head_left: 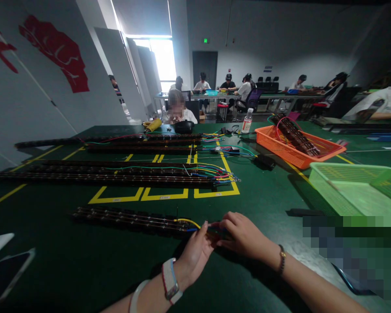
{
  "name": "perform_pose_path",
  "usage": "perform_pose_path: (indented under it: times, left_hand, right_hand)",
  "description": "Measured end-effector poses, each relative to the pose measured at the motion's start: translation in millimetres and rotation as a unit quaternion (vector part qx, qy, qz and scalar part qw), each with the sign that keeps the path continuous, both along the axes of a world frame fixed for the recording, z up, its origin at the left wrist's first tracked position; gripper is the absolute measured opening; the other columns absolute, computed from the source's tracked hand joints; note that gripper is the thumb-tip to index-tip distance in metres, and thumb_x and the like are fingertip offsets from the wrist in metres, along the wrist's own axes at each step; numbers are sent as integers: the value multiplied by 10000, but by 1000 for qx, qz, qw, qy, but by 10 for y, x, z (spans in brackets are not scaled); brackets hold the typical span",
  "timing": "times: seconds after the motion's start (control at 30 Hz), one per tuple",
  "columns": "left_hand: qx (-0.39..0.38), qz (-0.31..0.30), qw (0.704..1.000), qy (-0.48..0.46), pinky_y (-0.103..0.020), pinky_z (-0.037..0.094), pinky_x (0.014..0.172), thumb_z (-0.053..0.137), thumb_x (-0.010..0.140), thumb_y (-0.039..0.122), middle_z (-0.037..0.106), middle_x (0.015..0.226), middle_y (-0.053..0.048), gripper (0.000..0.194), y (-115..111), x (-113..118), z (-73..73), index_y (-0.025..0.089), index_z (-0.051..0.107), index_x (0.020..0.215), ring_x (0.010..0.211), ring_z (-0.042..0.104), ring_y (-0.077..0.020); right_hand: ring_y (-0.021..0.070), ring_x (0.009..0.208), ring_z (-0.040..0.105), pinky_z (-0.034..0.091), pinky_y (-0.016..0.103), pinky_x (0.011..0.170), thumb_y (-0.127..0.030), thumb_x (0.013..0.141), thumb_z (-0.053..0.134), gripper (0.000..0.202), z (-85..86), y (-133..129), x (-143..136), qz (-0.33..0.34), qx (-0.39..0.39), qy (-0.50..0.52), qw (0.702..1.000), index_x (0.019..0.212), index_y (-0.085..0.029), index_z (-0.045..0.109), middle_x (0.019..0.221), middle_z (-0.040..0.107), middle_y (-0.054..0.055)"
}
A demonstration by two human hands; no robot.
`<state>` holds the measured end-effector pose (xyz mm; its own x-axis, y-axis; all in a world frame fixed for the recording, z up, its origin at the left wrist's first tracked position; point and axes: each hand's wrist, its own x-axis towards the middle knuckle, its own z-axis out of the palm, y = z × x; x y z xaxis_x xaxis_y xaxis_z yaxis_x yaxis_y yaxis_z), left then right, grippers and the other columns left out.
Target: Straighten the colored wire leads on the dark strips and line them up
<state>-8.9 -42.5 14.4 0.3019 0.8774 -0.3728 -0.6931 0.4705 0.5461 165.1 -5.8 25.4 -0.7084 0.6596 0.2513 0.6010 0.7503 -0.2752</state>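
A long dark strip assembly (127, 219) lies on the green table, with a yellow wire (190, 221) and a blue wire coming off its right end. Those wires run into my left hand (197, 254), whose thumb and fingers are closed around them. Beside it, touching near the fingertips, my right hand (243, 234) is closed in a pinch on the wire ends. The tips of the wires are mostly hidden between the fingers. Farther back, a bundle of similar strips (133, 174) ends in several coloured wires (226, 174) with ring-like terminals.
An orange basket (280, 150) holding dark strips and a light green basket (329, 193) stand at the right. Behind are a bottle (247, 121), a black case (184, 127) and more strips (143, 149). A phone (9, 274) lies at left. A person sits across the table.
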Motion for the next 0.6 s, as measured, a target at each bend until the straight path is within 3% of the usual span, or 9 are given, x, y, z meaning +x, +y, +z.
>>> perform_pose_path:
  times: [0.13, 0.33, 0.6]
  left_hand:
    - [-6, -1, 1000, -11, -372, 414, 945, 565, 863, 293, 662, 1026, -115, 208, 13, 9, -14, 118, 624, 958, 1033, 582, -214]
    - [-16, 18, 1000, 6, -297, 450, 883, 567, 864, 295, 673, 938, -77, 182, 36, 28, -54, 138, 641, 920, 947, 600, -167]
    - [-14, 5, 1000, -26, -310, 445, 894, 539, 879, 334, 664, 944, -82, 225, 29, 14, -60, 137, 619, 954, 942, 597, -169]
  right_hand:
    - [178, 884, 532, 408, 340, 791, -332, 883, 562, 159, -31, -22, -23, 66, 87, -41, 993, 980, -210, 597, 1071, 584, 65]
    - [178, 843, 515, 392, 346, 782, -267, 909, 521, 137, -63, -59, -92, 58, 140, -73, 986, 921, -188, 632, 1064, 597, 79]
    - [187, 877, 502, 420, 329, 787, -238, 814, 592, 93, -76, -83, -106, 30, 36, 8, 999, 877, -172, 611, 993, 569, 75]
